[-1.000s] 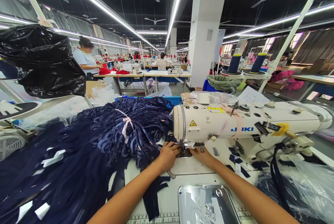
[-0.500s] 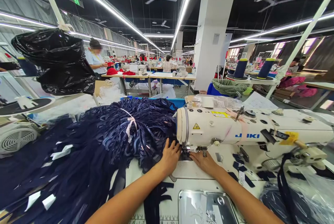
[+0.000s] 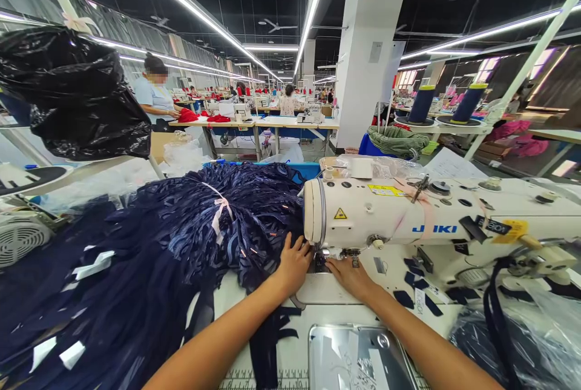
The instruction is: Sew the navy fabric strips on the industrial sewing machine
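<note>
White worktop [image 3: 295,353] beneath strip lights [image 3: 313,8]; left hand [image 3: 293,266], fingers spread, and right hand [image 3: 351,278] flank the sewing machine's [image 3: 358,214] needle, any hold indiscernible.

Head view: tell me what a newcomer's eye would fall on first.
Likely the heap of navy strips at lower left, tied with a pale ribbon. Next, the white sewing machine at the right, with the left hand and right hand by its left end. Then the shiny black bag at upper left.

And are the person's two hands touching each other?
Apart. The head view shows the left hand and right hand on opposite sides of the sewing machine's foot, with a gap between.
</note>
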`<state>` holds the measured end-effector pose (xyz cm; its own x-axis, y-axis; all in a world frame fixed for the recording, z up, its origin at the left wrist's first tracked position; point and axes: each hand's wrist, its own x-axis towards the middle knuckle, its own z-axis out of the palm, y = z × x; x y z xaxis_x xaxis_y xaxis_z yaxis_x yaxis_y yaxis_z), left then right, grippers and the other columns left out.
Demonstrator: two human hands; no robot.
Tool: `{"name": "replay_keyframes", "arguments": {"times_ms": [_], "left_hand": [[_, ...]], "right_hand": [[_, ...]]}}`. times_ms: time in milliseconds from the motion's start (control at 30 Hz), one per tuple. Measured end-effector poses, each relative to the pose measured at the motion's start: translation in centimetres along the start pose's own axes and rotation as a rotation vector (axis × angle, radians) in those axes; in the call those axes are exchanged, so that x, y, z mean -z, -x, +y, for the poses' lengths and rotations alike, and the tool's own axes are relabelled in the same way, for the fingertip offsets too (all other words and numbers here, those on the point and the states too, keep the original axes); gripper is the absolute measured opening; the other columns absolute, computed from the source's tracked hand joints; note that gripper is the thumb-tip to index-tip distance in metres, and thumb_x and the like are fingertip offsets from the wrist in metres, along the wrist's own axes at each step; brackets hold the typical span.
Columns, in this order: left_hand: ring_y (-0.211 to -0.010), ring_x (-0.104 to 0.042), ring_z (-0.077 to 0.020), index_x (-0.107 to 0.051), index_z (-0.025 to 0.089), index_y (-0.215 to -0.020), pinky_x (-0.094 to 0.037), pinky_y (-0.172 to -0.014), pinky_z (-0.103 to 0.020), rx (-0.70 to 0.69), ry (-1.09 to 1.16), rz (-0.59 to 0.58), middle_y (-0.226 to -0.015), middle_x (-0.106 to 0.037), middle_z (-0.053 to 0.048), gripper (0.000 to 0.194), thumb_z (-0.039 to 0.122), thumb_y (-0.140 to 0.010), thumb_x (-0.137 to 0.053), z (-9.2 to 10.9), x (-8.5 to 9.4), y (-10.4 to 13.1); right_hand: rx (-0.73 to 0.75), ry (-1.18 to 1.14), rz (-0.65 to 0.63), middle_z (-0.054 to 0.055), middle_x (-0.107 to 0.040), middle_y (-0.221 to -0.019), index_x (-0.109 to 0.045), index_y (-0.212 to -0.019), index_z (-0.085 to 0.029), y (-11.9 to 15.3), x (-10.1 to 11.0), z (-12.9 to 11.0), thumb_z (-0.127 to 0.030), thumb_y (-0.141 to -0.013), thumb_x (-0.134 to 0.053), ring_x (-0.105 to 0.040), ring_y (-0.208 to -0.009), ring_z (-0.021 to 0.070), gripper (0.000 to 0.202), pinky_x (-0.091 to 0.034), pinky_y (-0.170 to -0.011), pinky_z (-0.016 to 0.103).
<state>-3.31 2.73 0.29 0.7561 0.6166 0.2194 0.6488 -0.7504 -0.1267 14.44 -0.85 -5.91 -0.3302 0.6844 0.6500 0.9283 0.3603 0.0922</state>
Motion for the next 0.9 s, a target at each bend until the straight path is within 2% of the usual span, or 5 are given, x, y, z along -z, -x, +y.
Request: {"name": "replay_keyframes", "arguments": {"times_ms": [167, 467, 600, 767, 900], "left_hand": [[-0.099, -0.049, -0.0261, -0.063, 0.015, -0.094, -0.019, -0.097, -0.055, 0.011, 0.047, -0.011, -0.091, -0.063, -0.01, 0.025, 0.008, -0.078, -0.044, 0.0, 0.0, -0.5], [-0.1, -0.049, -0.0264, -0.062, 0.016, -0.096, -0.017, -0.097, -0.057, -0.001, 0.067, -0.022, -0.092, -0.063, -0.01, 0.028, 0.007, -0.078, -0.043, -0.2, 0.2, -1.0], [-0.104, -0.048, -0.0275, -0.061, 0.014, -0.098, -0.019, -0.098, -0.055, 0.028, 0.04, -0.051, -0.101, -0.061, -0.012, 0.027, 0.009, -0.079, -0.043, 0.4, 0.4, -0.8], [-0.097, -0.051, -0.0236, -0.06, 0.009, -0.095, -0.036, -0.087, -0.037, -0.059, 0.021, -0.055, -0.103, -0.06, -0.012, 0.02, 0.011, -0.079, -0.048, 1.9, 2.4, 1.9], [-0.079, -0.051, -0.019, -0.058, 0.014, -0.081, -0.038, -0.071, -0.032, 0.007, -0.005, 0.126, -0.087, -0.06, -0.006, 0.013, 0.013, -0.082, -0.045, 0.2, 5.7, 5.7]], "right_hand": [[-0.027, 0.008, -0.031, 0.006, -0.066, -0.062, -0.067, -0.081, -0.018, 0.4, -0.6, -0.1, -0.027, -0.09, -0.034, -0.061, -0.057, 0.021, 0.035, -0.05, -0.055, 0.033], [0.027, 0.004, -0.085, 0.009, -0.065, -0.073, -0.063, -0.101, -0.02, 1.6, -1.8, 0.4, -0.015, -0.087, -0.041, -0.062, -0.065, 0.0229, 0.027, -0.052, -0.063, 0.042], [0.029, 0.027, -0.064, 0.008, -0.065, -0.068, -0.064, -0.099, -0.021, 1.7, -2.3, 0.6, -0.015, -0.088, -0.036, -0.06, -0.059, 0.0198, 0.031, -0.052, -0.059, 0.037], [0.012, 0.035, -0.015, 0.007, -0.067, -0.068, -0.066, -0.09, -0.019, 1.5, -2.4, 0.7, -0.014, -0.088, -0.031, -0.06, -0.057, 0.0194, 0.036, -0.05, -0.055, 0.033], [0.027, 0.025, 0.004, 0.008, -0.068, -0.073, -0.065, -0.089, -0.018, 1.4, -2.2, 0.5, -0.007, -0.085, -0.026, -0.06, -0.058, 0.0197, 0.041, -0.048, -0.056, 0.033]]}}
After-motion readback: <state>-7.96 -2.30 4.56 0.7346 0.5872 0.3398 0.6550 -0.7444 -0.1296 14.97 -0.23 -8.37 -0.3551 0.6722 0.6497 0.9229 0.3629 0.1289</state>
